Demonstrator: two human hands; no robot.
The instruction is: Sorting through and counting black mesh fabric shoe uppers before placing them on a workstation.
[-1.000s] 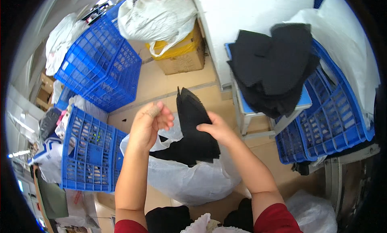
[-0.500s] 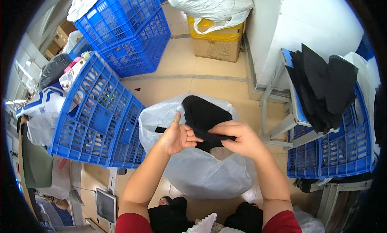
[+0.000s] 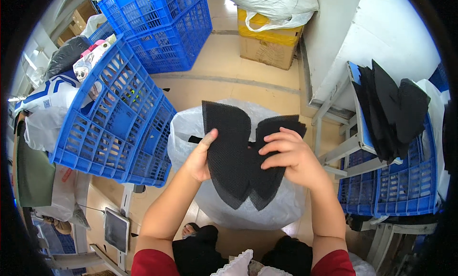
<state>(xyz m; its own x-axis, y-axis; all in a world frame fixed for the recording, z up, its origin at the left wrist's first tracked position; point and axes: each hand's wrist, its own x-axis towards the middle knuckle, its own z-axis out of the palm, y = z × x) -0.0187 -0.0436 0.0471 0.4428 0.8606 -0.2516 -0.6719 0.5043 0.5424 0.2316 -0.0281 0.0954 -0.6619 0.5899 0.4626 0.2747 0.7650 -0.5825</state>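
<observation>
A black mesh fabric piece (image 3: 227, 156) with two rounded lobes is spread flat between my hands. My left hand (image 3: 200, 154) grips its left edge, thumb on top and fingers hidden underneath. On the right lobe lie the slightly parted fingers of my right hand (image 3: 288, 156), which holds that side; its thumb is out of sight. Extra edges along the right lobe suggest more than one layer. Below the fabric stands a translucent white plastic bag (image 3: 238, 218), with a small dark bit showing near its mouth, beside my left hand.
Black fabric pieces (image 3: 381, 109) lie piled on a stool (image 3: 341, 149) at right, beside a blue crate (image 3: 405, 185). A filled blue crate (image 3: 114, 109) stands at left, stacked blue crates (image 3: 162, 37) behind. A yellow-taped carton (image 3: 267, 47) carries a white bag (image 3: 281, 6).
The black fabric, folded and bunched before, is now opened out flat and faces me. My left hand has closed from an open palm onto its edge. The view has shifted slightly.
</observation>
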